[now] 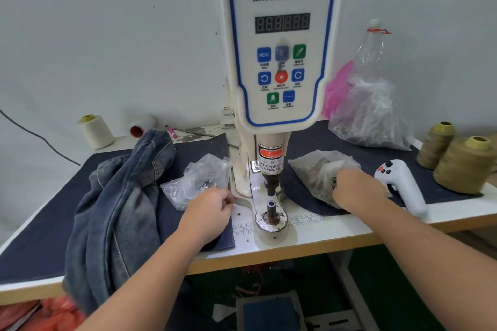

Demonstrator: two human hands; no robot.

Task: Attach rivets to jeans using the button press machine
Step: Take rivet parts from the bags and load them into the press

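Observation:
The white servo button machine (282,43) stands at the middle of the table, its lower die post (270,209) bare under the punch. Crumpled blue jeans (121,196) lie on the left and hang over the table's front edge. My left hand (212,209) rests with curled fingers at the mouth of a clear plastic bag of small metal parts (199,180), left of the die. My right hand (355,188) reaches into a second clear bag of rivets (314,169) on the right; its fingertips are hidden inside.
A white handheld controller (403,185) lies right of my right hand. Olive thread cones (465,166) stand at the far right, a cream cone (95,130) at the back left. A large clear bag with a plastic bottle (371,113) sits behind. A foot pedal (271,312) is under the table.

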